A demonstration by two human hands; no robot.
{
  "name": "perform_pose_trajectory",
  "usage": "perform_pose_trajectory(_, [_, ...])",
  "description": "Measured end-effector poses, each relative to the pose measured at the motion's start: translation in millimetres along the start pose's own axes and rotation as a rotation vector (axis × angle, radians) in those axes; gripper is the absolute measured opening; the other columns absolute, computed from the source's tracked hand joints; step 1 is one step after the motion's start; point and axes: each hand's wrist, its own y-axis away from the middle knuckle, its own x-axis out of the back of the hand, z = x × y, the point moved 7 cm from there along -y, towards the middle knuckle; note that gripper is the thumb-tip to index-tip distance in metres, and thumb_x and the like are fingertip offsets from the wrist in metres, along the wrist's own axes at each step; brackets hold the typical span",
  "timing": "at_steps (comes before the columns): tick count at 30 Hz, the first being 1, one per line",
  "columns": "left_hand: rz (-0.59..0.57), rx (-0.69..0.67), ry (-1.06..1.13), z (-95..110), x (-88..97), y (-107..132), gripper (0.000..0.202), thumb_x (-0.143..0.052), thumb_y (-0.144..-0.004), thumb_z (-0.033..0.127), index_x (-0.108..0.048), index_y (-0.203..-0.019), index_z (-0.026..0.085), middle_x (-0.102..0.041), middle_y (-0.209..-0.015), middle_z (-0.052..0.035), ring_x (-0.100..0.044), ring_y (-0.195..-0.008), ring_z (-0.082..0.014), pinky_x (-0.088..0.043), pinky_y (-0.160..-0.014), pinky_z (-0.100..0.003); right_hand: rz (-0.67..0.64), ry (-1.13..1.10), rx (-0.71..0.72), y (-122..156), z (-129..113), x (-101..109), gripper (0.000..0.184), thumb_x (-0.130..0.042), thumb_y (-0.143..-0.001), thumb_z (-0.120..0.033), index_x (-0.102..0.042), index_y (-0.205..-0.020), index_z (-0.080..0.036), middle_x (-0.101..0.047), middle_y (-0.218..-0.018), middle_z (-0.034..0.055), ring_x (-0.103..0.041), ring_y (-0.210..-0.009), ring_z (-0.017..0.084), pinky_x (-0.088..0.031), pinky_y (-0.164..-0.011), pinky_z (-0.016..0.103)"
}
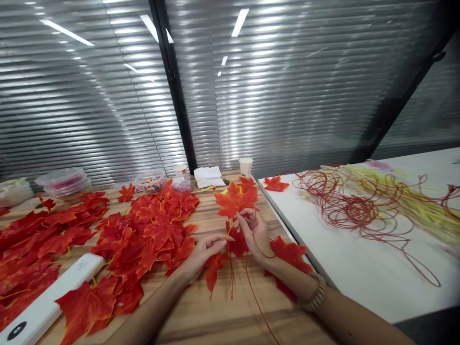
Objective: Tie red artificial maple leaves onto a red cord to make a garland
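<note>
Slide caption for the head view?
Left hand and right hand handling a yellow-stemmed orange-red maple leaf and thin red cord.

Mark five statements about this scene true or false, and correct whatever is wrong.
1. The left hand pinches a yellow stem. True.
2. The tangled red cord lies on the wooden table. False: the tangle is on the white table.
3. A bracelet circles the right arm. True.
4. The right hand lies flat, palm down. False: it is bent in a pinch at the yellow stem.
5. The long white device lies to the right of both hands. False: it is to their left.
</note>
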Motion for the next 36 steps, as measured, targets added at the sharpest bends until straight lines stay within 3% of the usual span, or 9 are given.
perform_pose_trajectory(3, [-0.068, 0.039, -0.050, 0.2, -4.2, -0.7, 0.029, -0.066, -0.065, 0.025, -0.065, -0.093, 0.017, -0.063, -0.093, -0.0058, -0.054, -0.091, -0.0183, -0.038, -0.081, -0.025, 0.016, 0.018, 0.047, -2.8, -2.0, 7.5, 0.019, -0.055, -0.076, -0.032, -0.046, -0.081, -0.017, -0.054, -0.065, -0.0006, -0.052, -0.052, 0.009, -0.042, -0.050, 0.021])
perform_pose_trajectory(6, [-0.093, 0.107, 0.041, -1.8, -6.0, -2.2, 0.029, -0.059, -0.071, 0.026, -0.062, -0.098, 0.015, -0.065, -0.079, -0.0054, -0.057, -0.081, -0.0171, -0.039, -0.080, -0.028, 0.034, 0.020, 0.044, -5.4, -1.4, 11.0, 0.017, -0.054, -0.076, -0.031, -0.046, -0.081, -0.017, -0.053, -0.062, -0.0015, -0.052, -0.054, 0.009, -0.042, -0.050, 0.020])
perform_pose_trajectory(10, [-0.101, 0.111, 0.100, -0.6, -5.8, -2.6, 0.025, -0.053, -0.076, 0.026, -0.064, -0.094, 0.012, -0.066, -0.081, -0.0075, -0.057, -0.086, -0.0180, -0.038, -0.081, -0.026, 0.050, 0.000, 0.029, -7.0, -4.0, 9.1, 0.015, -0.053, -0.077, -0.029, -0.045, -0.081, -0.017, -0.053, -0.063, -0.0019, -0.051, -0.052, 0.008, -0.043, -0.051, 0.020])
perform_pose_trajectory(14, [-0.095, 0.134, 0.145, -5.5, -5.0, -2.5, 0.024, -0.054, -0.077, 0.028, -0.063, -0.094, 0.013, -0.065, -0.080, -0.0073, -0.058, -0.073, -0.0143, -0.041, -0.069, -0.022, 0.033, -0.053, 0.038, -8.5, -12.3, 5.9, 0.016, -0.056, -0.075, -0.028, -0.047, -0.081, -0.017, -0.052, -0.060, -0.0029, -0.051, -0.052, 0.008, -0.042, -0.052, 0.020])
perform_pose_trajectory(17, [-0.096, 0.109, 0.149, -6.2, -6.0, -2.1, 0.027, -0.051, -0.078, 0.034, -0.064, -0.087, 0.012, -0.066, -0.076, -0.0080, -0.058, -0.066, -0.0135, -0.042, -0.063, -0.022, 0.091, -0.157, -0.095, -9.6, -3.5, 4.4, 0.020, -0.060, -0.070, -0.028, -0.048, -0.079, -0.016, -0.054, -0.059, -0.0027, -0.051, -0.051, 0.008, -0.042, -0.052, 0.020])
perform_pose_trajectory(21, [-0.115, 0.059, 0.072, -1.7, -10.2, 0.3, 0.030, -0.050, -0.078, 0.037, -0.066, -0.082, 0.012, -0.066, -0.075, -0.0088, -0.060, -0.072, -0.0163, -0.042, -0.075, -0.027, 0.118, -0.322, -0.292, -8.6, 16.5, -9.2, 0.023, -0.065, -0.064, -0.027, -0.050, -0.076, -0.015, -0.056, -0.061, -0.0015, -0.051, -0.051, 0.007, -0.040, -0.049, 0.018])
perform_pose_trajectory(31, [-0.210, 0.128, -0.212, 0.2, -11.8, 10.2, 0.026, -0.062, -0.069, 0.034, -0.066, -0.083, 0.013, -0.066, -0.081, -0.0073, -0.058, -0.076, -0.0175, -0.042, -0.073, -0.026, -0.063, -0.318, -0.204, -10.1, 1.1, -22.2, 0.022, -0.064, -0.067, -0.029, -0.053, -0.080, -0.016, -0.055, -0.057, -0.0030, -0.051, -0.050, 0.008, -0.039, -0.048, 0.018])
perform_pose_trajectory(33, [-0.238, 0.084, -0.189, 8.1, -12.2, 11.2, 0.030, -0.061, -0.070, 0.035, -0.065, -0.092, 0.015, -0.065, -0.092, -0.0077, -0.057, -0.088, -0.0186, -0.040, -0.081, -0.027, -0.147, -0.317, -0.193, -6.9, -3.5, -28.2, 0.022, -0.063, -0.068, -0.029, -0.053, -0.083, -0.017, -0.054, -0.056, -0.0037, -0.051, -0.050, 0.008, -0.039, -0.049, 0.019])
perform_pose_trajectory(36, [-0.142, -0.042, -0.098, 27.2, -7.4, 5.4, 0.033, -0.056, -0.074, 0.037, -0.061, -0.100, 0.018, -0.059, -0.107, -0.0076, -0.050, -0.103, -0.0190, -0.033, -0.092, -0.029, -0.256, -0.332, -0.206, -2.7, -5.8, -35.1, 0.021, -0.063, -0.068, -0.030, -0.053, -0.083, -0.017, -0.053, -0.056, -0.0040, -0.051, -0.050, 0.008, -0.040, -0.051, 0.020])
